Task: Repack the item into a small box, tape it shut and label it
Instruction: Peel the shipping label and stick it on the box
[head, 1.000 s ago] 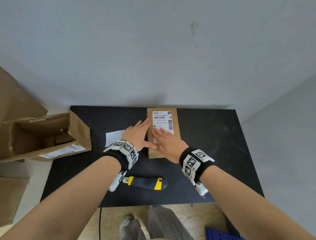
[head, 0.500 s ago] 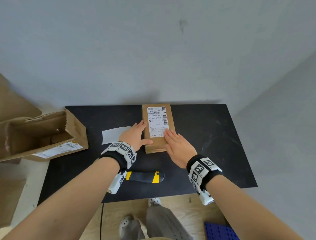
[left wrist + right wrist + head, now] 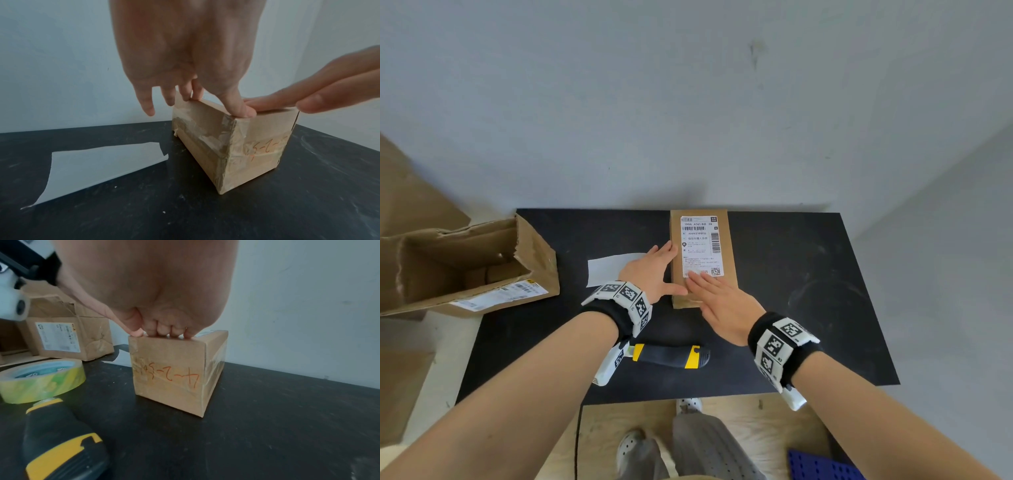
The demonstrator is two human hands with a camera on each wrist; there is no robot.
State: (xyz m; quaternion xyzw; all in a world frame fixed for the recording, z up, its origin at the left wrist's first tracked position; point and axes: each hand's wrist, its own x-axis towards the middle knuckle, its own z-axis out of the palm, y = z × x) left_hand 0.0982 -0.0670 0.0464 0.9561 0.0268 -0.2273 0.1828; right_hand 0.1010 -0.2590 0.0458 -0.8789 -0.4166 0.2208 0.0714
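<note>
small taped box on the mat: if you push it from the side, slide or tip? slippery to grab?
The small box lies on its broad face on the black mat, so it would probably slide, not tip. Glossy tape wraps its end, so grip there may be slick. Walls look square under the right hand: likely stiff.

Soft even daylight, wide-angle edge distortion

White shipping label (image 3: 700, 246) on top of the small box (image 3: 729, 260): "190A A161-BB 26", barcodes, a QR code; other print too small. Near end of the box (image 3: 167, 376): red handwriting, unclear
</note>
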